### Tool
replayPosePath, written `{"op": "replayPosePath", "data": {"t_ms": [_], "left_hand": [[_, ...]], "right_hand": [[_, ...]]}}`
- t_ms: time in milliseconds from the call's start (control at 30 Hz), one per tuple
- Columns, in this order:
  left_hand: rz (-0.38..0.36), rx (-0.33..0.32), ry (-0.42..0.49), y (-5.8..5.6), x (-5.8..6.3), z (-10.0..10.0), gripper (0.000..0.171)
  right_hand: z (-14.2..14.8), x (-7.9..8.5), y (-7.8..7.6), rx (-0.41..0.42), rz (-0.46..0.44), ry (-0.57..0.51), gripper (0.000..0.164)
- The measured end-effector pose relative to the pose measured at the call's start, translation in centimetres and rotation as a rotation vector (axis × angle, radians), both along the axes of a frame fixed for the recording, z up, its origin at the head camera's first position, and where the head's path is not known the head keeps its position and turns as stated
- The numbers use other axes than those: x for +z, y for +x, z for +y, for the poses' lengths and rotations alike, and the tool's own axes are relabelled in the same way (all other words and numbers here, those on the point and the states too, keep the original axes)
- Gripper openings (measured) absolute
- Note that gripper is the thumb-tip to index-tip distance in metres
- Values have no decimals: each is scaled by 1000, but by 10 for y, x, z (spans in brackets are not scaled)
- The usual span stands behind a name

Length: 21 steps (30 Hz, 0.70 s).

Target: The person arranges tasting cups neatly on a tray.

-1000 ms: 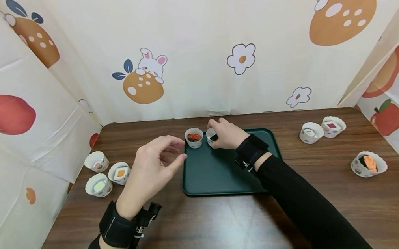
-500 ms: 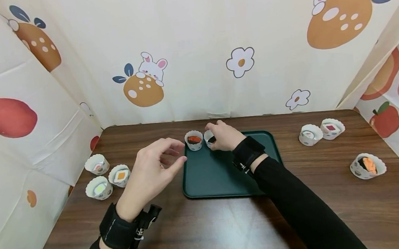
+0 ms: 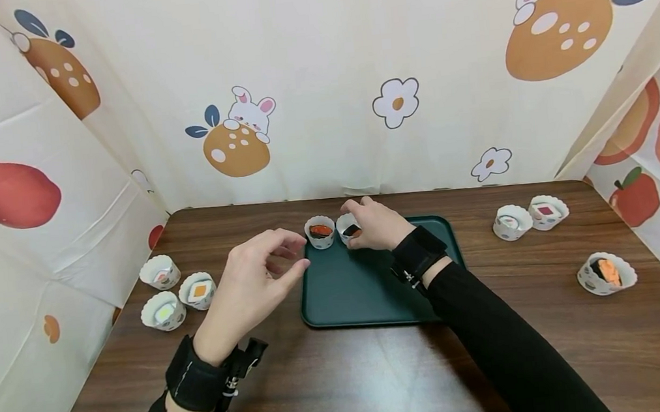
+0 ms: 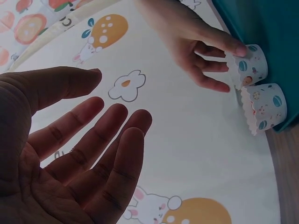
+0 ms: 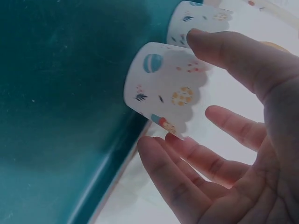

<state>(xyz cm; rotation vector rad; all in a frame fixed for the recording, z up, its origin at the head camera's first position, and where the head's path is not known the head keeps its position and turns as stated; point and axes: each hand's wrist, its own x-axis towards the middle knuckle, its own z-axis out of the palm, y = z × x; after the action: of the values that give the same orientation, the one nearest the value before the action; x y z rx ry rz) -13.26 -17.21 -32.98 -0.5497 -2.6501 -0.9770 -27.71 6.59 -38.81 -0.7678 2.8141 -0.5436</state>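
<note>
Right wrist view: patterned cup [image 5: 161,86] between thumb [image 5: 233,53] and parted fingers [image 5: 168,175] of the right hand [image 5: 266,158], any grip unclear.

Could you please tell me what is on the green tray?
Two cups stand at its far left corner. One holds a red and black piece; the other cup, partly covered by the right hand, shows something black. The sleeve hides some tray surface.

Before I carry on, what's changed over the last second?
The cup under the right hand has slid slightly left, close beside the red-filled cup; the hand then eased slightly right, baring more of that cup. I can't tell whether its fingers have let go. The left hand, tray, and the cups at left and right stayed put.
</note>
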Motion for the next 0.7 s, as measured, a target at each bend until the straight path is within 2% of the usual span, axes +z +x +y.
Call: {"op": "replayPosePath", "data": {"t_ms": [367, 700], "left_hand": [[-18, -14, 2, -4, -6, 2, 24], [-43, -16, -40, -6, -12, 4, 28]], "right_hand": [[20, 13, 18, -10, 46, -114, 72], [37, 22, 44, 12, 107, -170, 68]]}}
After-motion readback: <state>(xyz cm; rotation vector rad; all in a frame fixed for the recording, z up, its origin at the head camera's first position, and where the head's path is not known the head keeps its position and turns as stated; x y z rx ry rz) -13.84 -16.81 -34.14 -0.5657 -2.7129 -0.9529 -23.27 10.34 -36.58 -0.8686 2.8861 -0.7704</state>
